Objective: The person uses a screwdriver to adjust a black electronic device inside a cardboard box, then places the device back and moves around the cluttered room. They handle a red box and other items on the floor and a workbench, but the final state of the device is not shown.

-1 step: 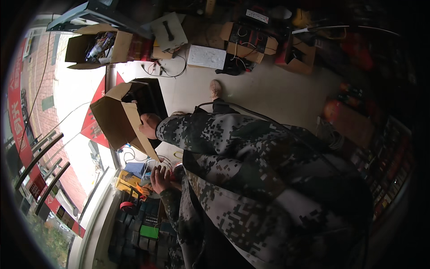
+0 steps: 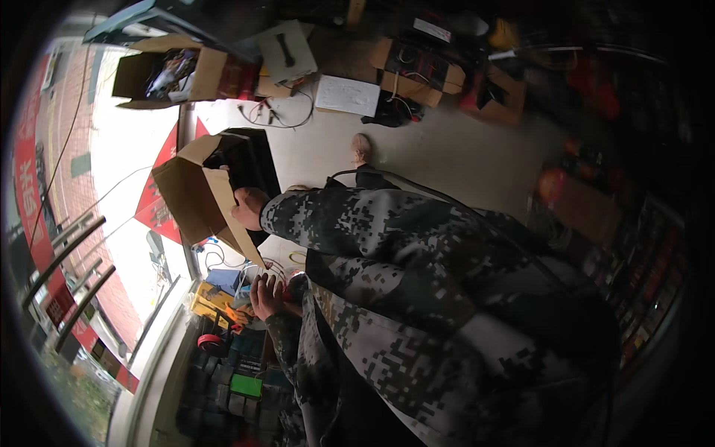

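Note:
An open cardboard box (image 2: 185, 195) with raised flaps is left of centre. Its far right side is dark, and what lies inside is too dark to make out. My right hand (image 2: 249, 208) is closed on the edge of a flap, its sleeve camouflage-patterned. Just below the flap's lower corner is my left hand (image 2: 267, 298), fingers loosely bent and apart, with nothing visible in them. Something red beside its wrist is mostly hidden by my sleeve.
Upper left, another open carton (image 2: 207, 74) holds mixed items. A white flat box (image 2: 347, 95) and a cable with clamps (image 2: 275, 115) lie on the pale floor. Orange gloves (image 2: 237, 316) and a bright green box (image 2: 246, 385) sit below my left hand. A window frame (image 2: 160, 328) runs along the left.
The view has shifted slightly, so the surroundings sit a little differently. Both hands and the box keep their places relative to each other.

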Action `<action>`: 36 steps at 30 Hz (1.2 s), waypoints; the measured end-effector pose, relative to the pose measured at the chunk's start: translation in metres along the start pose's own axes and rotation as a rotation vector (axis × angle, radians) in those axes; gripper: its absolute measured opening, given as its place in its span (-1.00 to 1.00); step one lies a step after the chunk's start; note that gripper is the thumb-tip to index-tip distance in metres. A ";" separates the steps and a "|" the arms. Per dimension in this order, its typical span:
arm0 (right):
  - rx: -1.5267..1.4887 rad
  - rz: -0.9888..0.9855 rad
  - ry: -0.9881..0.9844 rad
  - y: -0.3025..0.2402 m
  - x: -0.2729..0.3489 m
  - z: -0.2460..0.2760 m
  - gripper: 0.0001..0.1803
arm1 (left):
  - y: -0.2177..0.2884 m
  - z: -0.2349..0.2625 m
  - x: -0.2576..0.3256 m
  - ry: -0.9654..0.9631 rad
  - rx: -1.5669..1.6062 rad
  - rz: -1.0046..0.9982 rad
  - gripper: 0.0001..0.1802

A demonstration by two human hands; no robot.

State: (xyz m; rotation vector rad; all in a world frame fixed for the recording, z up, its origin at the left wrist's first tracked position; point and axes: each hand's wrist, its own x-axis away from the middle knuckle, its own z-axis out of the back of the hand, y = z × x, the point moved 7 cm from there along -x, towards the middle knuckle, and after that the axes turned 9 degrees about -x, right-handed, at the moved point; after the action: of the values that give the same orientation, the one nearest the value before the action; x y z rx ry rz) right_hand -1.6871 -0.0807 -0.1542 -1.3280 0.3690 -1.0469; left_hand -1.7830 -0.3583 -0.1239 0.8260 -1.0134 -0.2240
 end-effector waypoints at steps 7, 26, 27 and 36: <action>-0.411 0.047 0.049 0.036 -0.027 -0.014 -0.75 | -0.021 0.025 -0.022 0.140 0.315 0.032 -0.64; -0.796 -0.234 -0.433 -0.053 -0.010 0.002 -0.58 | -0.062 0.061 -0.001 0.143 0.852 0.221 0.02; -0.766 -0.247 -0.429 -0.062 -0.006 -0.005 -0.57 | -0.058 0.060 0.002 0.096 0.896 0.222 0.11; -0.521 -0.246 -0.719 -0.105 0.027 -0.077 -0.62 | -0.099 0.056 0.007 0.116 1.228 0.248 -0.07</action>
State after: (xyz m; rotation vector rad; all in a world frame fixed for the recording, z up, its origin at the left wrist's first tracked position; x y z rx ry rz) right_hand -1.7729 -0.1374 -0.0703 -2.1538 -0.0828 -0.6123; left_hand -1.8056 -0.4583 -0.1739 1.7609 -1.0899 0.7362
